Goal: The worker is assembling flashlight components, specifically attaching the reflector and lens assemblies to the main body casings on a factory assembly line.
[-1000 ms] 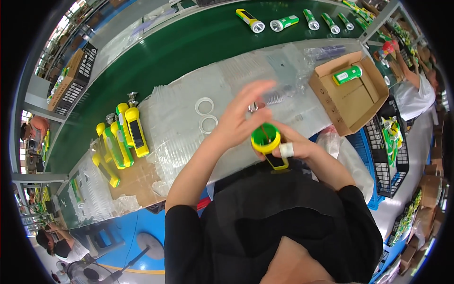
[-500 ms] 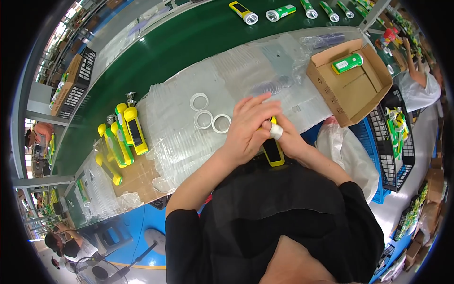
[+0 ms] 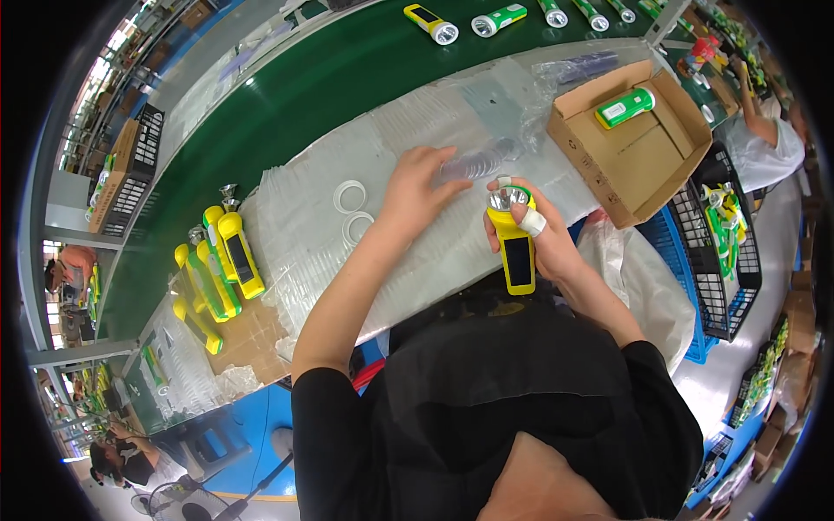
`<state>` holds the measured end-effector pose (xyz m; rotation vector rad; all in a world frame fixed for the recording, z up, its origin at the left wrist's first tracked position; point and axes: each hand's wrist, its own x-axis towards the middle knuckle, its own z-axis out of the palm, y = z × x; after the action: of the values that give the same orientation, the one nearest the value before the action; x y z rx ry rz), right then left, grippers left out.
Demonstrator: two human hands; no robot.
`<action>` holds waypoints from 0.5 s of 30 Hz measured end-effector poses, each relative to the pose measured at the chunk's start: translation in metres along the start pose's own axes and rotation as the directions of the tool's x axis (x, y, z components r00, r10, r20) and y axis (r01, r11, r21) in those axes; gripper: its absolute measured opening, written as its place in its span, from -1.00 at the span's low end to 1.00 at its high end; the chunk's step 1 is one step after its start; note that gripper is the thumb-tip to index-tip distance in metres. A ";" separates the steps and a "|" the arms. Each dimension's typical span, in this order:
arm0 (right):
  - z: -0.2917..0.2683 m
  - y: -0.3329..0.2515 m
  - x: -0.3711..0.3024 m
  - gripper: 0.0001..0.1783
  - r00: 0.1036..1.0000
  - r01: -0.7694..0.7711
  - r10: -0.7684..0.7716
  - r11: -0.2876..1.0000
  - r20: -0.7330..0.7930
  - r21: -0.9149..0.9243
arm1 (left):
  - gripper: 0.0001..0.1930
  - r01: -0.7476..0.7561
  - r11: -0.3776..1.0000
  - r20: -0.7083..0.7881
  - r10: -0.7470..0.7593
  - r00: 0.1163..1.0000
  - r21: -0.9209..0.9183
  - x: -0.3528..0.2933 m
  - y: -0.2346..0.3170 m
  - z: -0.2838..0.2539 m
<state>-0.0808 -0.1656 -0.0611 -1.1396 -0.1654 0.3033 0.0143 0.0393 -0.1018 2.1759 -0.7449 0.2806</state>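
My right hand [image 3: 549, 234] is wrapped round a yellow flashlight [image 3: 519, 260] with a dark panel on its body. Its silvery reflector head points up and away from me, and white tape covers the thumb. Over the wrapped sheet, my left hand [image 3: 419, 193] has thumb and fingers apart at the left end of a row of clear plastic discs [image 3: 482, 159]; whether it touches them I cannot tell. White rings [image 3: 350, 197] lie left of that hand, partly hidden by the forearm. Several yellow and green flashlight bodies [image 3: 236, 252] stand at the left, some with loose reflectors.
An open cardboard box [image 3: 660, 165] at the right holds one green flashlight [image 3: 625, 108]. Finished-looking flashlights [image 3: 499, 20] line the far green belt [image 3: 295, 95]. Black crates [image 3: 725, 260] and a white sack [image 3: 638, 278] are at my right. Other people work at both sides.
My hands have parted. The left has moved off the flashlight head to the clear discs, uncovering the reflector; the right still holds the flashlight. The view has shifted slightly.
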 end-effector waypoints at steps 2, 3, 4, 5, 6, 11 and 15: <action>-0.003 0.000 0.003 -0.40 1.000 -0.019 0.019 1.000 0.004 -0.012 | -0.51 -0.038 0.990 -0.011 0.036 0.999 -0.137 0.001 0.034 -0.017; -0.002 -0.001 0.002 -0.40 0.999 -0.041 0.042 0.999 0.019 -0.025 | -0.53 -0.070 0.962 -0.036 0.063 0.997 -0.266 -0.003 0.051 -0.026; 0.003 -0.001 0.004 -0.40 0.999 -0.046 0.046 0.999 0.020 -0.021 | -0.53 -0.064 0.962 -0.033 0.058 0.998 -0.265 -0.009 0.061 -0.030; 0.009 -0.001 0.006 -0.38 0.997 -0.030 0.032 0.999 0.064 -0.028 | -0.57 -0.128 0.969 -0.040 0.123 0.992 -0.213 -0.015 0.069 -0.032; 0.014 -0.002 0.007 -0.36 0.993 -0.012 0.016 0.999 0.113 -0.034 | -0.61 -0.192 0.969 -0.045 0.187 0.981 -0.157 -0.020 0.074 -0.035; 0.028 0.000 0.010 -0.32 0.980 -0.065 0.084 0.992 0.182 -0.106 | -0.64 -0.265 0.962 -0.096 0.257 0.962 -0.073 -0.040 0.072 -0.039; 0.034 0.012 0.014 -0.57 0.961 -0.065 0.089 0.993 0.263 -0.098 | -0.72 -0.291 0.921 -0.172 0.252 0.952 -0.260 -0.046 0.068 -0.032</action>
<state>-0.0786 -0.1270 -0.0583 -1.1922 -0.3759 0.5242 -0.0619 0.0488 -0.0581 1.7649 -0.9500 0.4327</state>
